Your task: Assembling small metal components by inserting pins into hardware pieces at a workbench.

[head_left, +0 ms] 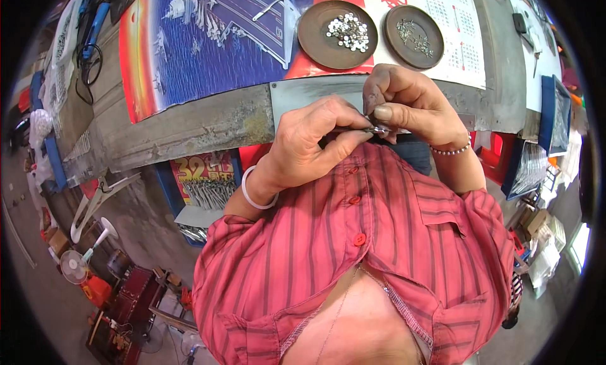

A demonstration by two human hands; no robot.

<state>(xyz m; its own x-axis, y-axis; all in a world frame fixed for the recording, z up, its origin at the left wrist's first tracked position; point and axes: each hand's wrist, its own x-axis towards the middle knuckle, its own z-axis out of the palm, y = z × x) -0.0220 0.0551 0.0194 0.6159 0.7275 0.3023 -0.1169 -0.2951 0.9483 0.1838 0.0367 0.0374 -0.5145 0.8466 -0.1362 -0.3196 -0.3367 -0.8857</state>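
Note:
In front of my chest, at the near edge of the bench, both hands meet. My left hand (315, 136) pinches a slim, shiny metal piece (377, 130) between thumb and forefinger; its kind is too small to make out. Close against its tip, my right hand (413, 106) has thumb and fingers closed together, and whatever they hold is hidden. Beyond the hands stands a brown round dish (312, 42) with a heap of small silvery discs (348, 32). Beside it, a second brown dish (435, 32) carries thin little metal pins (415, 39).
A colourful printed sheet (221, 71) covers the bench top, with a slim metal tool (278, 3) lying on it. Far left lies a blue-handled tool (96, 29) with a cord. Trays of metal pieces (205, 193) sit below the bench edge; a blue bin (527, 169) stands right.

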